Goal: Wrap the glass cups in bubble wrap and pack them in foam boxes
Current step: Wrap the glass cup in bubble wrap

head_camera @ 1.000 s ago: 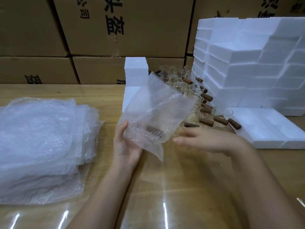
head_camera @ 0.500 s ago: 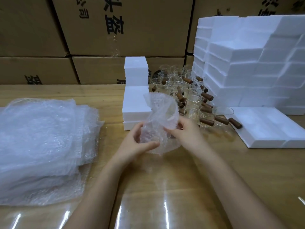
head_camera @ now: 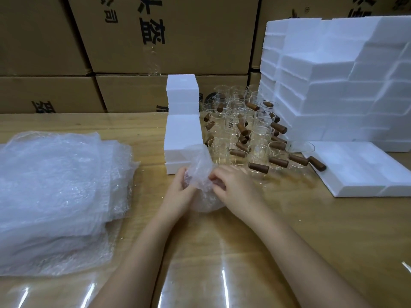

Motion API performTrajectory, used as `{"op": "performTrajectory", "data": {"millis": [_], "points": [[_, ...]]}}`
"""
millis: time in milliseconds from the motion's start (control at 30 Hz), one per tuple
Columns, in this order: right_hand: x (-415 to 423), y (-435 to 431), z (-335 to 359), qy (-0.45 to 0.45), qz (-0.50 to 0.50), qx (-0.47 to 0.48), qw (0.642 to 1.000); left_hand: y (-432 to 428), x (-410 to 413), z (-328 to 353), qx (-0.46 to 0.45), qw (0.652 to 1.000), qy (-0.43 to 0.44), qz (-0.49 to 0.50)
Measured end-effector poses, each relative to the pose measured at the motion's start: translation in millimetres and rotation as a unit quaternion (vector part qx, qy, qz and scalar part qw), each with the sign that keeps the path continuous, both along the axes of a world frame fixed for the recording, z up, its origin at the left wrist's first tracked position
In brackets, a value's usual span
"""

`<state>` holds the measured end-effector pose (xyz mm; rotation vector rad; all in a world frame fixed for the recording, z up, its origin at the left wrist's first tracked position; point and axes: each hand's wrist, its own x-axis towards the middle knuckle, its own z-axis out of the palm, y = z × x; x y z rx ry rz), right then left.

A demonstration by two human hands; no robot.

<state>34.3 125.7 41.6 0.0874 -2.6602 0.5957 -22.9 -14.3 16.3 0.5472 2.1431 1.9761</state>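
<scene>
**Clerk:** Changed in the last second: the sheet that the left hand (head_camera: 178, 192) held open and raised is now gathered into a wrapped bundle (head_camera: 201, 185), lower down. The right hand (head_camera: 235, 185) has come in from the side onto it.

**Checker:** List by size.

**Clerk:**
- Item 1: cardboard cartons (head_camera: 189, 45), walled up far beyond the fingertips.
- Item 2: table (head_camera: 311, 223). Open room lies from the wrists back to the near edge, plus a strip between the left fingers and item 4.
- Item 3: stacked foam boxes (head_camera: 333, 90), beyond and right of the right fingers. All are shut, so contents are not visible.
- Item 4: pile of bubble-wrap sheets (head_camera: 55, 192), well left of the left fingers, ragged edge toward them.
- Item 5: flat foam slab (head_camera: 360, 172), right of the right fingers, well apart.
- Item 6: small foam stack (head_camera: 182, 134), just beyond the left fingertips. The bundle's loose tail overlaps its near corner in view.
- Item 7: glass cups (head_camera: 242, 130) with brown wooden handles, upright, crowded between the two foam stacks. The nearest stand just beyond the right fingertips.

**Checker:** Bundle?

**Clerk:** It sits between both hands, on or just above the table; I cannot tell which. The long axis runs away from the person, rounded end toward the wrists, loose tail rising past the fingertips. The cup inside is too blurred to make out.

**Checker:** Fingers?

**Clerk:** The left fingers are curled round the bundle's left side. The right fingers are curled over its right side, tips pinching the wrap.
</scene>
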Motion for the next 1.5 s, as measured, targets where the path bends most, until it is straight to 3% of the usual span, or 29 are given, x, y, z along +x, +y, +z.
{"op": "performTrajectory", "data": {"millis": [100,200,267,367,500,633,800,967,1100,1167,1367,1500], "points": [[0,4,4,-0.054,0.06,-0.028,0.996,-1,-3,1,-0.007,1.0,0.0,0.027],[5,4,13,0.02,0.078,-0.059,0.995,4,-6,1,-0.036,0.997,-0.026,0.059],[7,1,16,0.068,0.083,-0.021,0.994,9,-6,3,-0.053,0.994,-0.054,0.082],[8,-1,12,0.022,0.097,0.075,0.992,14,-7,3,-0.071,0.991,-0.07,0.092],[7,-4,1,-0.019,0.078,0.116,0.99,9,-1,1,-0.008,0.994,-0.071,0.079],[7,-9,-5,-0.033,0.077,0.182,0.98,1,2,-2,0.083,0.993,-0.085,-0.011],[6,-13,-8,-0.047,0.06,0.231,0.97,-2,0,3,0.126,0.985,-0.095,-0.066],[5,-7,-4,-0.072,0.094,0.128,0.985,5,5,-1,0.067,0.997,-0.031,0.007],[6,2,6,0.133,0.05,-0.071,0.987,3,-3,-4,0.001,1.0,-0.026,0.006],[7,1,8,0.157,0.036,-0.084,0.983,5,-6,-4,-0.024,0.998,-0.057,0.012],[8,-5,-2,0.101,0.063,0.075,0.99,15,1,2,-0.026,0.99,-0.119,0.072],[8,-9,-6,0.117,0.035,0.151,0.981,-4,-4,-1,0.004,0.991,-0.114,-0.068]]}}
